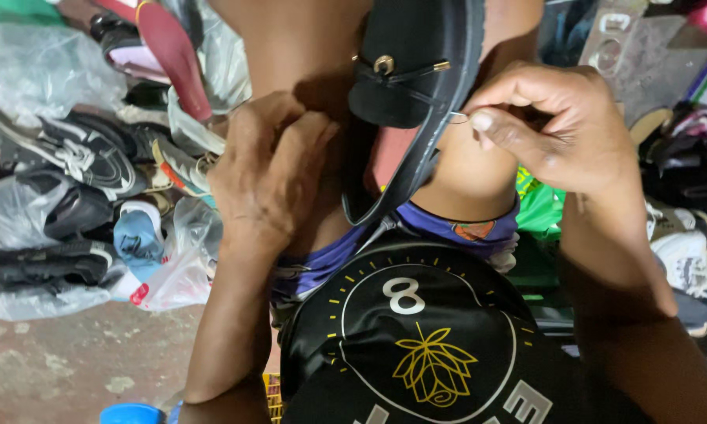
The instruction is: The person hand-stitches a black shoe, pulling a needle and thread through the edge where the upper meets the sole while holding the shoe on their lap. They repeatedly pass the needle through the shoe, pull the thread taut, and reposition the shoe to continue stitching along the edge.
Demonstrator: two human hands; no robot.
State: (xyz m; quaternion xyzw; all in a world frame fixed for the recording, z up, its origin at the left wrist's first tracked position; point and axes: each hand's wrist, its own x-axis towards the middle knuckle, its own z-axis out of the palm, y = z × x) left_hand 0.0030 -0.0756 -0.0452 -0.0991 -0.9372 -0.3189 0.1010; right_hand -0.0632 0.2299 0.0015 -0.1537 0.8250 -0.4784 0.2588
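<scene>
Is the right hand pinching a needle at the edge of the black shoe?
Yes, the right hand pinches a thin metal needle between thumb and forefinger right against the rim of the black shoe.

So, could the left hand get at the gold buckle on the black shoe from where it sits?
Probably yes. The left hand rests beside the black shoe, and the gold buckle faces up with nothing over it. The right hand pinches a needle at the sole's edge, away from the buckle.

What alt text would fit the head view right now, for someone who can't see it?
A black sandal sits clamped between the person's knees while the right hand pinches a thin needle at the sole's edge and the left hand steadies its other side. Bagged and loose shoes lie piled on the floor to the left.
</scene>
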